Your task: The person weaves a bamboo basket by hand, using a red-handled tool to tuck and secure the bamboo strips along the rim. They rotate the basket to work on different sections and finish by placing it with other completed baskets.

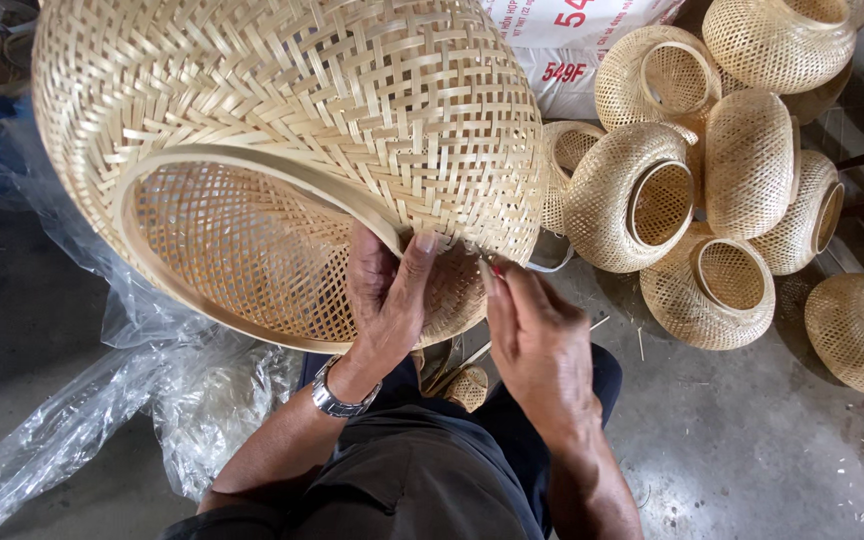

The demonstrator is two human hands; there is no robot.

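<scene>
I see a large pale woven bamboo basket (pixel 292 120), bell-shaped, open mouth tilted toward me, left hand (pixel 384 300) fingers gripping its rim, right hand (pixel 537 340) fingers pinching its edge

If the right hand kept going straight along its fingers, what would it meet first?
The right hand points up toward the large woven basket; its fingertips already sit at the basket's lower edge, so it likely meets that weave first.
</scene>
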